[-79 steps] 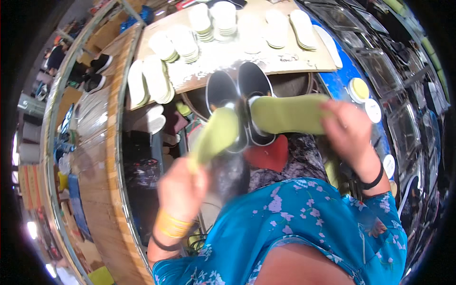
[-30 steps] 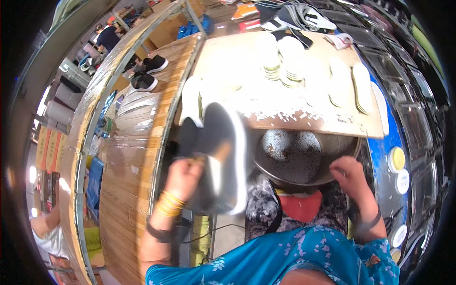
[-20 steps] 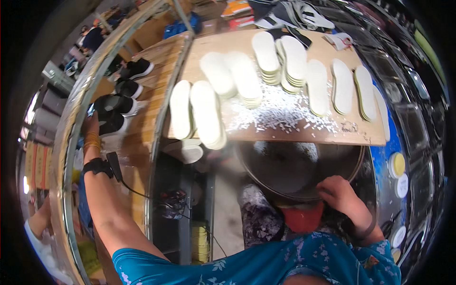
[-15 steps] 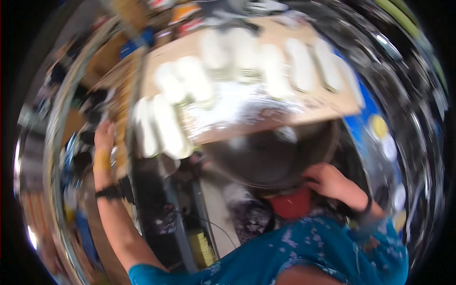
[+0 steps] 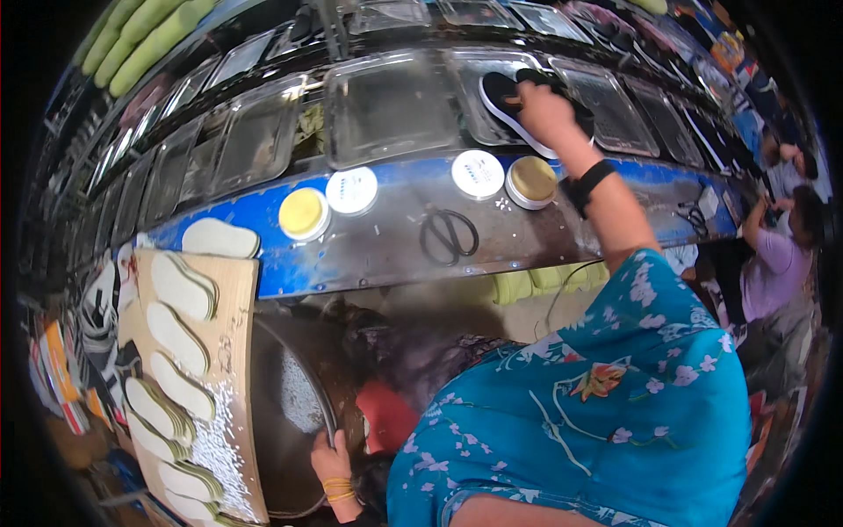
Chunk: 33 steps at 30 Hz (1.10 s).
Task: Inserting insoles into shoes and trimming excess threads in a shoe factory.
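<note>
My right hand, a black band at its wrist, reaches to the far side with its fingers closed on a pair of black shoes with white soles. The shoes are over a metal tray; whether they touch it I cannot tell. At the lower left, my left hand is closed on the rim of a large dark round pan. White granules lie in this pan. A wooden board rests over its left side, bearing stacks of pale insoles and scattered white granules.
On the blue-edged metal bench are black-handled scissors, a yellow-filled tub, a brownish tub and white lids. More trays line the rack behind. Another person is at the right.
My view has swung to the right toward the bench and tray rack. My right hand has left the pan and taken hold of the shoes; my left hand has come to the pan's rim.
</note>
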Motion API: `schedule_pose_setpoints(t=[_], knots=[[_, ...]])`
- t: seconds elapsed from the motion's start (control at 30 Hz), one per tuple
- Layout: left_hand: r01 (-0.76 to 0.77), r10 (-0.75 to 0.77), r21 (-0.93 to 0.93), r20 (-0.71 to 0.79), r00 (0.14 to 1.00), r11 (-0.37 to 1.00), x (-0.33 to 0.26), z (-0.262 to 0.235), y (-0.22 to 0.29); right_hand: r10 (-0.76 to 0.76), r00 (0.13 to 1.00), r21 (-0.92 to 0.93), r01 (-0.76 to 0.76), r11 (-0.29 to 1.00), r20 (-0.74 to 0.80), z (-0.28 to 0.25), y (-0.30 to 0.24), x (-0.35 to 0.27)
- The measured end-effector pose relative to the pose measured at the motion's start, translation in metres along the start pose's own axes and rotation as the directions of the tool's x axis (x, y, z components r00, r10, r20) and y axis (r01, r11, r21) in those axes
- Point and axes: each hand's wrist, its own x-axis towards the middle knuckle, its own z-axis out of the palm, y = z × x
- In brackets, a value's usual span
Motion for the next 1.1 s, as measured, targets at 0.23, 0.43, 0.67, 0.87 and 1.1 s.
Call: schedule_pose_setpoints(t=[0.23,0.43,0.67,0.87,1.1], knots=[[-0.030,0.031,0.074,-0.011,0.999,0.997,-0.002,0.001,-0.001,0.147,0.813,-0.153,-0.072,0.986,0.564,0.027,0.093,0.076],[0.005,-0.003,-0.020,0.062,0.998,1.000,-0.002,-0.003,-0.008,-0.065,0.835,0.155,-0.024,0.988,0.546,-0.002,0.027,0.082],[0.015,-0.064,-0.568,-0.066,0.996,0.823,-0.004,-0.052,0.013,-0.654,0.695,0.590,0.404,0.699,0.300,-0.077,-0.150,-0.056],[-0.155,-0.498,-0.901,-0.360,0.789,0.405,-0.034,-0.065,0.039,-0.977,0.069,0.513,0.857,-0.046,-0.203,-0.073,-0.310,-0.292],[0.503,-0.780,-0.633,-0.282,0.558,0.589,-0.076,-0.053,-0.061,-0.936,-0.346,0.780,0.566,-0.267,-0.068,-0.077,-0.360,-0.420]])
